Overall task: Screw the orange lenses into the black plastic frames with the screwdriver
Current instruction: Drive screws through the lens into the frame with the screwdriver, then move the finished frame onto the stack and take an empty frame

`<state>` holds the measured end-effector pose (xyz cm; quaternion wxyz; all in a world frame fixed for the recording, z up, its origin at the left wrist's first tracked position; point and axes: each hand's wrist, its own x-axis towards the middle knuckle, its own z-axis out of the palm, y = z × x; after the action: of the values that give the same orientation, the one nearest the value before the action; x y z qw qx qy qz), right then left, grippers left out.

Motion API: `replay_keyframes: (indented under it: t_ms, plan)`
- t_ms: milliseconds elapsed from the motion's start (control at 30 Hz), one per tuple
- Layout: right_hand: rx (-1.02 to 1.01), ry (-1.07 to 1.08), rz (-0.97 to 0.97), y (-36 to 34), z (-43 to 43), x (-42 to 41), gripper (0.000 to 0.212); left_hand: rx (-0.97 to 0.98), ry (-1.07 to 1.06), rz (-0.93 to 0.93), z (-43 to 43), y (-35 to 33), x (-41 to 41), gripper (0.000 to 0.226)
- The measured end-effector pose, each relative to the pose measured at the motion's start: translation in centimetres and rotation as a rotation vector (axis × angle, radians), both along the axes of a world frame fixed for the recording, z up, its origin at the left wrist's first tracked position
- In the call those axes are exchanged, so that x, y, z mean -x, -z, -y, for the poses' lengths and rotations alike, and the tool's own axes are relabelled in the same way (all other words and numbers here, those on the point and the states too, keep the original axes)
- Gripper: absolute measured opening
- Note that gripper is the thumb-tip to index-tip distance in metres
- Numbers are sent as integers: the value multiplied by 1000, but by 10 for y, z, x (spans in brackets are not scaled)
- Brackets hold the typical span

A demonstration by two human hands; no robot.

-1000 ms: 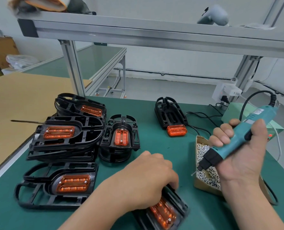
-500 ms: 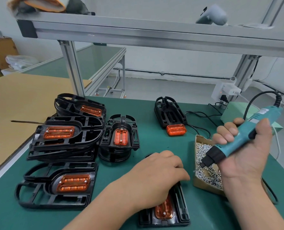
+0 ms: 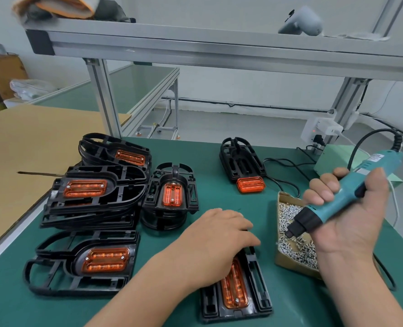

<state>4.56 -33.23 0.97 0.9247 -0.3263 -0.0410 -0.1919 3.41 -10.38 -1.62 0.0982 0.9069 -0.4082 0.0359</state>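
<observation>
Orange lens [image 3: 234, 287] (a screw at its near end) sits in the black frame [image 3: 261, 291] beneath the left hand [image 3: 217, 244], fingers flat on it. The right hand [image 3: 353, 223] grips the teal screwdriver [image 3: 330, 208], tip tilted down-left.

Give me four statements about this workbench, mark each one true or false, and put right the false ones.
1. The right hand grips the teal screwdriver. True.
2. The left hand rests on the nearest frame, which has an orange lens in it. True.
3. The screwdriver's tip is pressed onto a screw in the nearest frame. False: the tip is off the frame, over the box of screws.
4. The box of screws sits to the left of the stacked frames. False: it sits at the right of the table, under the right hand, with the stacked frames far off on the left.
</observation>
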Motion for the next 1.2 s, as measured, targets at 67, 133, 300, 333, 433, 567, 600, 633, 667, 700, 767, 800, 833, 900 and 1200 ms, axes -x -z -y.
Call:
replay_keyframes:
  t_ms: [67, 133, 300, 333, 433, 567, 600, 633, 667, 700, 767, 800, 833, 900, 1200]
  plan:
    - [-8, 3, -1, 0, 1, 0, 40, 16, -22, -12, -2, -1, 2, 55]
    - [-14, 9, 1, 0, 2, -1, 41, 22, -45, -19, -6, -3, 3, 48]
    - [-22, 8, 4, 1, 4, -2, 40, -3, 6, -49, -8, -8, 4, 47]
    - [-24, 10, 2, 1, 4, -2, 40, -18, 22, -60, -8, -9, 5, 48]
    - [-33, 23, 1, 0, 4, -1, 40, -44, 29, -91, -10, -15, 7, 40]
    - [-72, 60, 4, -1, 9, -2, 39, -40, 0, -150, -18, -25, 10, 38]
    - [-96, 69, 8, -1, 12, -3, 39, -31, -10, -169, -20, -28, 10, 37]
    - [-125, 77, 12, -1, 15, -4, 39, -20, -22, -187, -22, -32, 11, 36]
    - [-157, 85, 15, 0, 19, -5, 39, -8, -36, -205, -24, -35, 12, 35]
    - [-189, 94, 17, 0, 24, -6, 39, 3, -51, -219, -25, -38, 13, 33]
    - [-254, 125, 21, 2, 33, -9, 39, 20, -76, -236, -27, -44, 15, 29]
    - [-284, 145, 20, 3, 37, -10, 39, 25, -90, -243, -29, -46, 15, 28]
    - [-310, 166, 16, 4, 40, -12, 38, 31, -106, -248, -30, -48, 15, 25]
    - [-348, 197, 5, 5, 45, -13, 38, 57, -144, -253, -34, -54, 14, 19]
    - [-276, 219, -83, 3, 33, -13, 38, 455, -481, -289, -71, -75, -6, 40]
